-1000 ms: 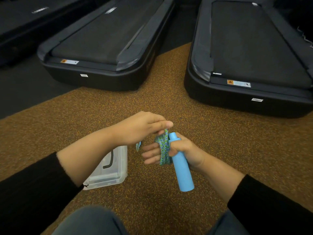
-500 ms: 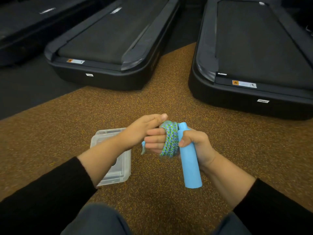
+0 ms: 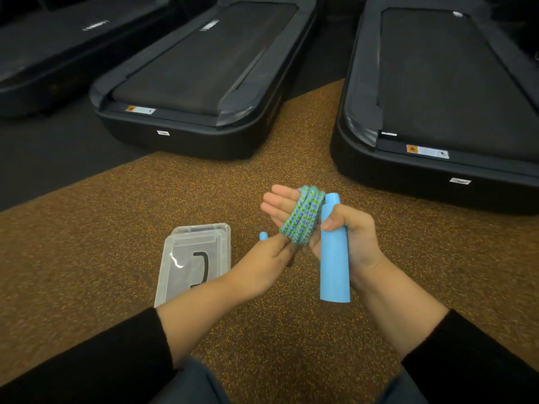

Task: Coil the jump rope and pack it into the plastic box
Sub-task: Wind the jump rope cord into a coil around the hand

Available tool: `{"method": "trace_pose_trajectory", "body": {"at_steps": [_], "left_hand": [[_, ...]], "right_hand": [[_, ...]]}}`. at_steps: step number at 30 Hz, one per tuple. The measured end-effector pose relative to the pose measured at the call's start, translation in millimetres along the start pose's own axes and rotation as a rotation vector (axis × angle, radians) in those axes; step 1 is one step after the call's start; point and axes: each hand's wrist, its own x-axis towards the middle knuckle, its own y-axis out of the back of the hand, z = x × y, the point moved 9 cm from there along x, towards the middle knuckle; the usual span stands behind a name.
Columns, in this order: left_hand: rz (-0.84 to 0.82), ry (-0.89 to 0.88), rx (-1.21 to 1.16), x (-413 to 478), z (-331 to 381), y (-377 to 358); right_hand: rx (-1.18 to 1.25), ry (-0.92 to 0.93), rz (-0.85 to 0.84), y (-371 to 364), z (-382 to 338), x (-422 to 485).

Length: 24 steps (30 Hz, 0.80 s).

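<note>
R hand (image 3: 347,237) palm up, thumb pinning a blue handle (image 3: 334,252) upright, fingers straight w/ rope (image 3: 303,217) wound around them in several loops. L hand (image 3: 262,263) just below the coil, closed on the 2nd handle; only its tip (image 3: 263,236) shows. Box (image 3: 195,260) w/ lid on sits on floor (image 3: 116,228), left of hands.

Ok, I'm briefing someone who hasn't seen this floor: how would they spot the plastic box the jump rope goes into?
Start from the brown speckled mat in front of the black treadmills. On it, just left of the left hand, lies the plastic box. It is the only clear, flat rectangular container there, with its lid on and a black handle shape showing through.
</note>
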Motion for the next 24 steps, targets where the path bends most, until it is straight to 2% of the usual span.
{"method": "trace_pose_trajectory", "body": {"at_steps": [6,9,12,17,24], "left_hand": [[-0.021,-0.091,0.324,-13,15,15],[0.005,-0.117,0.471,-23,20,24],[0.049,-0.122,0.53,-27,26,34],[-0.056,-0.125,0.576,-28,26,31],[-0.113,-0.211,0.74,-31,37,24]], "right_hand": [[-0.012,-0.032,-0.013,6,4,7],[-0.068,-0.062,0.042,18,9,9],[-0.059,-0.081,0.062,22,12,8],[-0.058,-0.097,0.104,24,16,9],[-0.136,-0.134,0.184,35,26,7]]}}
